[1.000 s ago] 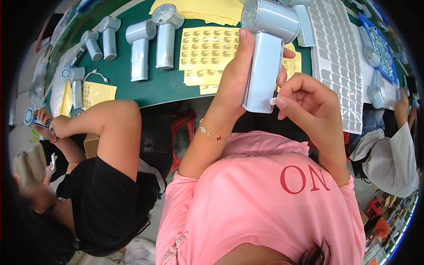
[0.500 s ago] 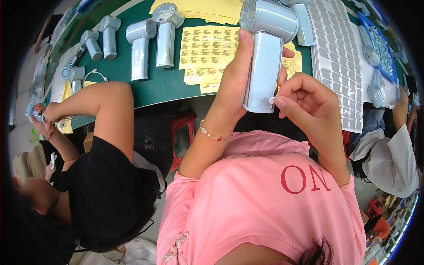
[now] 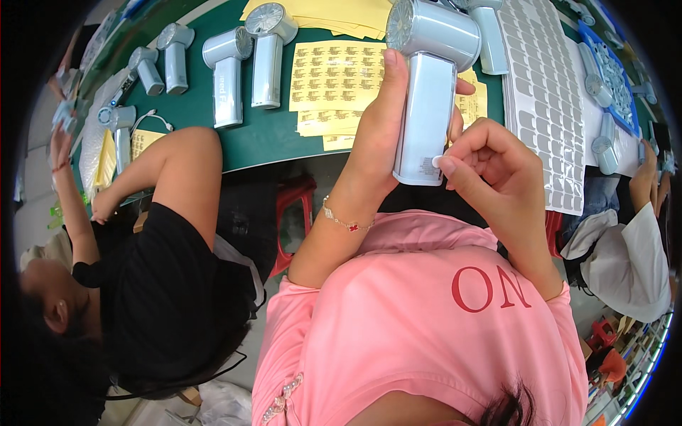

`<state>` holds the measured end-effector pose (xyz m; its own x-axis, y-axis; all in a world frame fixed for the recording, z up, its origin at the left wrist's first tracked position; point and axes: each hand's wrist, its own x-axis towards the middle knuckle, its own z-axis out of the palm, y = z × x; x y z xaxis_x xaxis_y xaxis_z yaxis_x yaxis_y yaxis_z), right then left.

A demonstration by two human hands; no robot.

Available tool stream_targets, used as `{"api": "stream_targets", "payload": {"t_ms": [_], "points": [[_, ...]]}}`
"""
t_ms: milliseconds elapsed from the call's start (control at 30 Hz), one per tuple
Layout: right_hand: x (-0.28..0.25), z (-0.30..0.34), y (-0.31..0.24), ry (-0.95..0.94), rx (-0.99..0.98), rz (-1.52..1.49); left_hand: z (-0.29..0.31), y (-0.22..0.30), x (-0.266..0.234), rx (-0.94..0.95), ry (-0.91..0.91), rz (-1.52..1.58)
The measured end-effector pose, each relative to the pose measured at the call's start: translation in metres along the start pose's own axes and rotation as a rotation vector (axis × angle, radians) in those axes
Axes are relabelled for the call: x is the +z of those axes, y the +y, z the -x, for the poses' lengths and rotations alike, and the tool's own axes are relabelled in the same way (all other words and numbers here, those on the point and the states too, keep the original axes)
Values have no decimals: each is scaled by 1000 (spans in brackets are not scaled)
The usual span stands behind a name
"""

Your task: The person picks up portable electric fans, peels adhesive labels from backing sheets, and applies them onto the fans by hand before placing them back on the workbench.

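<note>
My left hand (image 3: pixel 383 128) is wrapped round the handle of a light blue handheld fan (image 3: pixel 428 106), its round grille head at the top and the handle's end toward me. A small patch of dark print (image 3: pixel 428 165) shows on the handle near that end. Right beside it is my right hand (image 3: pixel 501 167), with thumb and forefinger drawn together against the handle's lower edge and the other fingers curled. A small white oval shows at the thumb tip; whether it is a fingernail or a held piece I cannot make out.
On the green table (image 3: pixel 284 145) lie yellow label sheets (image 3: pixel 337 74), several more blue fans (image 3: pixel 227 85) and a stack of grey sticker sheets (image 3: pixel 543 99). A blue tray of parts (image 3: pixel 611 78) stands at the right. Co-workers sit on both sides, one in a black shirt (image 3: pixel 177 305).
My hands and the fan have barely moved. The co-worker on the left has swung one arm up and away with a blue object; earlier both that person's hands were together on a fan.
</note>
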<state>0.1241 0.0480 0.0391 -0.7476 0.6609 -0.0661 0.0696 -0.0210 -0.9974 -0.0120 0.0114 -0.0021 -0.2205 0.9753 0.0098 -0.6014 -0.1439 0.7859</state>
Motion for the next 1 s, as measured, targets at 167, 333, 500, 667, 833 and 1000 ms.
{"api": "stream_targets", "payload": {"t_ms": [167, 333, 500, 667, 833, 1000], "points": [[3, 0, 0, 18, -2, 35, 1, 0, 0, 5, 2, 9], [5, 0, 2, 41, -39, 59, 3, 3, 4, -9, 28, 38], [6, 1, 1, 77, -79, 208, 3, 3, 2, -10, 38, 48], [9, -1, 4, 137, -238, 486, 5, 3, 11, 83, 269, -124], [4, -14, 23, 227, -941, 776, 6, 7, 11, 164, 292, -57], [-10, -11, 20, 430, -749, 419, 8, 4, 4, 204, 252, 45]]}}
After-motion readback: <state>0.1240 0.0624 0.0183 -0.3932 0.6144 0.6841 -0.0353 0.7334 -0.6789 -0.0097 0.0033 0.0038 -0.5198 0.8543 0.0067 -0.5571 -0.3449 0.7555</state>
